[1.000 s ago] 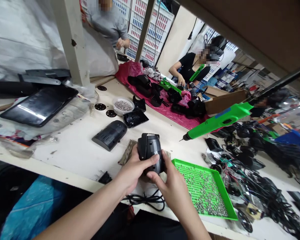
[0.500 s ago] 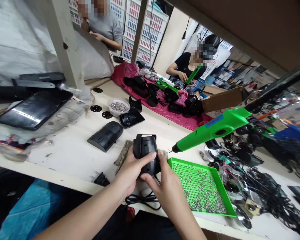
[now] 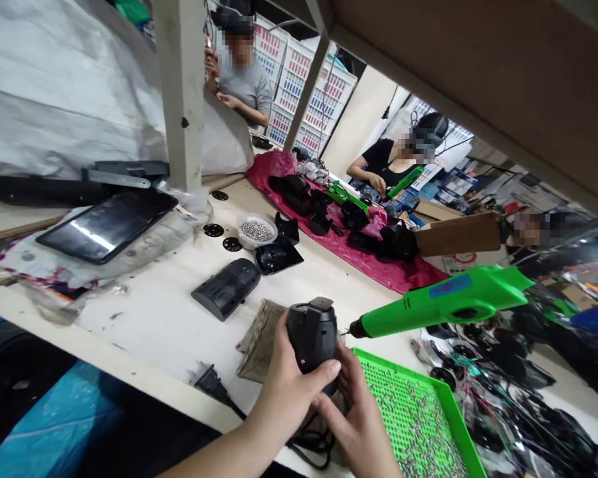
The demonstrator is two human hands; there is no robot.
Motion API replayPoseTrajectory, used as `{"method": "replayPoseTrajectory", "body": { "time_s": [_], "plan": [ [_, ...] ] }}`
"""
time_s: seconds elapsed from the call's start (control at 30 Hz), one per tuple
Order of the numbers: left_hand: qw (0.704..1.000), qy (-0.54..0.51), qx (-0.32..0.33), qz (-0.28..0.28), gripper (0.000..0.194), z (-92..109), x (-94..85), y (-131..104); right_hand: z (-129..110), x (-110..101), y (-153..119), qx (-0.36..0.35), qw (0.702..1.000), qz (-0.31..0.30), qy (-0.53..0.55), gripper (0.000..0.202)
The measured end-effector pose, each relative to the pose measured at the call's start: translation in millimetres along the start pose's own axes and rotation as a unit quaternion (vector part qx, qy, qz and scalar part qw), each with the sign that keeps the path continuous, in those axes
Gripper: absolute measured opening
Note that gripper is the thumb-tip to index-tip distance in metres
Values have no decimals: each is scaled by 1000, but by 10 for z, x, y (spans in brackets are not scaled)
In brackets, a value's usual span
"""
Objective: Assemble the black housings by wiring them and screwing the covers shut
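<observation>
Both of my hands are closed around a rounded black plastic housing (image 3: 313, 338) over the front of the bench. My left hand (image 3: 294, 382) wraps its left side, with the thumb lying across its lower front. My right hand (image 3: 353, 405) grips the lower right side, its fingers partly hidden behind. A small flap tilts at the housing's top, and a screw hole shows low on its front. Beneath lies a folded cloth (image 3: 263, 342). Just right of the housing hangs a green electric screwdriver (image 3: 438, 302), its bit close to my right fingers.
A green tray (image 3: 418, 425) of screws sits at right, beside tangled cables (image 3: 543, 411). Left are a black cover (image 3: 226, 287), a bowl of small metal parts (image 3: 256, 231) and a tablet (image 3: 109, 222). A plug (image 3: 210, 382) lies at the front edge. Co-workers sit beyond pink sheeting (image 3: 269, 176).
The view has shifted, so the bench things appear farther right and lower. The housing has been turned in my hands, and its top flap now shows at a different angle. Both hands still hold it.
</observation>
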State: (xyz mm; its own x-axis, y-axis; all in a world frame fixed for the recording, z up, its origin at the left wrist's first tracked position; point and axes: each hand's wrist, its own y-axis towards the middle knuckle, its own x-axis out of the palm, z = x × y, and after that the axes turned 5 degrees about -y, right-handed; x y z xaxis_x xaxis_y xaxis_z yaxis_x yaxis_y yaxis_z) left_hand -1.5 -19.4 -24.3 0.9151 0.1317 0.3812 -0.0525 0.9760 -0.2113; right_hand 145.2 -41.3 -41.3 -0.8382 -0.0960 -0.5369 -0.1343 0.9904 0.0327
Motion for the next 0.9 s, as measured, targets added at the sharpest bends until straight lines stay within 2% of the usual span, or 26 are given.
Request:
{"method": "replayPoseTrajectory", "body": {
  "time_s": [0.13, 0.23, 0.43, 0.63, 0.9],
  "plan": [
    [999, 12, 11, -35, 84, 35, -44, 2, 2, -36, 11, 5, 1000, -23, -3, 71],
    [999, 9, -9, -38, 91, 63, -74, 15, 11, -62, 26, 8, 1000, -28, 3, 72],
    [999, -32, -32, -16, 101, 53, -61, 49, -9, -44, 37, 20, 999, 16, -25, 74],
    [999, -31, -18, -17, 98, 8, -75, 41, -16, -64, 57, 22, 1000, -4, -13, 69],
    [1000, -25, -18, -5, 92, 5, -41, 24, -126, -85, 44, 23, 997, -39, -64, 74]
  ]
}}
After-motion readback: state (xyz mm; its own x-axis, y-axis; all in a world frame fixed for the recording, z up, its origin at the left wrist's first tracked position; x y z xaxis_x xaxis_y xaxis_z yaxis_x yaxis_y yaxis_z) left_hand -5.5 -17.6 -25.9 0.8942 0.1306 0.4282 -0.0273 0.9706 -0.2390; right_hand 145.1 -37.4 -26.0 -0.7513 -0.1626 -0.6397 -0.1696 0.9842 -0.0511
